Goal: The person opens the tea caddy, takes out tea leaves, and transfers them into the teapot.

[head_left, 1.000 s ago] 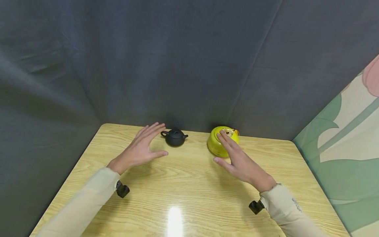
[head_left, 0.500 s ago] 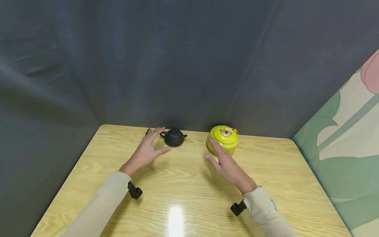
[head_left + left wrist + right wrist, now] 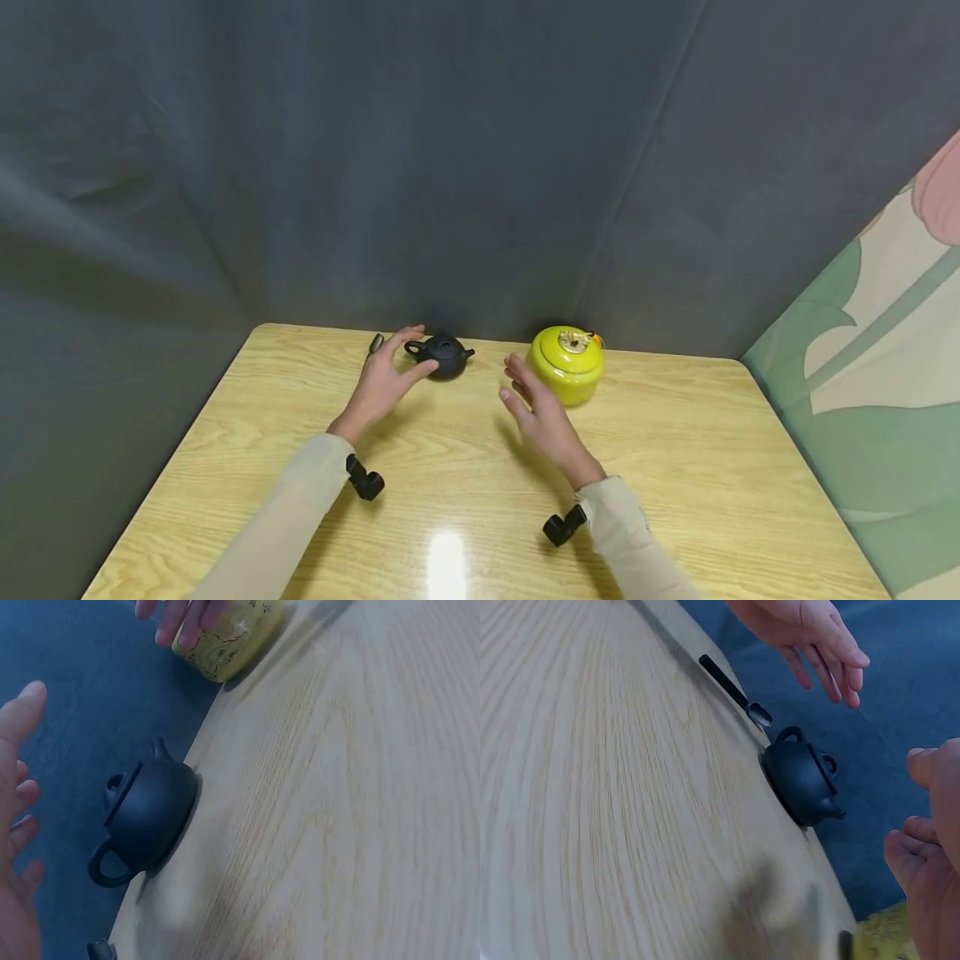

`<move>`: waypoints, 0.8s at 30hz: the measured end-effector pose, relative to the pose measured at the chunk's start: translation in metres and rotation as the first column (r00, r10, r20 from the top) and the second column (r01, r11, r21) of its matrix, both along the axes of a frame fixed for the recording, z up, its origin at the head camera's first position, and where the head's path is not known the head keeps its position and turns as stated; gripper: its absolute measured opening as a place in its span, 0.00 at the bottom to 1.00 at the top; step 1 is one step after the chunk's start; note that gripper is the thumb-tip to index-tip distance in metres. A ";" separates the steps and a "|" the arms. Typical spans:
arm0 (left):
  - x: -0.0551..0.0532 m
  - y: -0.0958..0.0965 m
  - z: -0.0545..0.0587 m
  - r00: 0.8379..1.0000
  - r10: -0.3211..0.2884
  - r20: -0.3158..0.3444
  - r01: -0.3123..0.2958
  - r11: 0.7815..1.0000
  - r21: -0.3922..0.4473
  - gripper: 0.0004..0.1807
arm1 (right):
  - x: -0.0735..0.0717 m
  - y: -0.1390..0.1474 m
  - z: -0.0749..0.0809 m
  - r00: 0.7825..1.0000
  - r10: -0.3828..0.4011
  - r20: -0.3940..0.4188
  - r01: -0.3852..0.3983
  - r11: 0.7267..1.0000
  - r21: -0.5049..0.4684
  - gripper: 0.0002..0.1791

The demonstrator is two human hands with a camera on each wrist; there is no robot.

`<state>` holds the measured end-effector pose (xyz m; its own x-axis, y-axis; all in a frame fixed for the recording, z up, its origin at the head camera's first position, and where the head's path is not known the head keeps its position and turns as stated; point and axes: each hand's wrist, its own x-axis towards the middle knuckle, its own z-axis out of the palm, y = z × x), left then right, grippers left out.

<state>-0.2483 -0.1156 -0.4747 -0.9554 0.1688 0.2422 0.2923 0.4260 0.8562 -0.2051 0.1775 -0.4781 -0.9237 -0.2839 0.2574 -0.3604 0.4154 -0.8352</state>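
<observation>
A small black teapot stands at the table's back edge, spout to the right, lid on. My left hand hovers at its handle side, fingers spread and thumb apart; the wrist views show a gap between hand and teapot. To the right, a glossy yellow lidded jar with a gold-coloured ornament on its lid stands upright. My right hand hangs in the air just left of and in front of that jar, fingers extended, holding nothing. A dark-handled spoon lies left of the teapot, mostly hidden behind my left hand in the head view.
The wood-grain table reaches back to a dark grey curtain. On the right hangs a cloth with a leaf and flower print. A black camera is strapped to each sleeve cuff.
Both hands have drawn closer together: the left moved right toward the teapot, the right moved left off the front of the jar. The spoon's tip has come into view behind the left hand.
</observation>
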 end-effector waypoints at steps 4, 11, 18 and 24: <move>-0.008 0.003 -0.007 0.999 0.046 0.010 -0.046 0.999 0.025 0.36 | -0.007 -0.009 -0.010 0.995 -0.012 0.099 0.021 0.996 -0.090 0.35; -0.021 0.008 -0.012 0.991 0.131 0.039 -0.133 0.989 0.070 0.30 | -0.022 -0.024 -0.023 0.978 -0.017 0.207 0.062 0.975 -0.213 0.35; -0.027 0.018 -0.014 0.992 0.108 0.059 -0.111 0.993 0.049 0.28 | -0.033 -0.038 -0.032 0.976 -0.017 0.216 0.080 0.954 -0.288 0.35; -0.032 0.024 -0.015 0.992 0.096 0.082 -0.101 0.994 0.052 0.27 | -0.040 -0.049 -0.035 0.979 -0.045 0.199 0.108 0.942 -0.319 0.35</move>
<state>-0.2799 -0.0916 -0.4894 -0.9832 0.0611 0.1718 0.1818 0.4001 0.8983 -0.2448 0.1284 -0.5135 -0.9795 -0.1399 0.1448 -0.1630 0.1288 -0.9782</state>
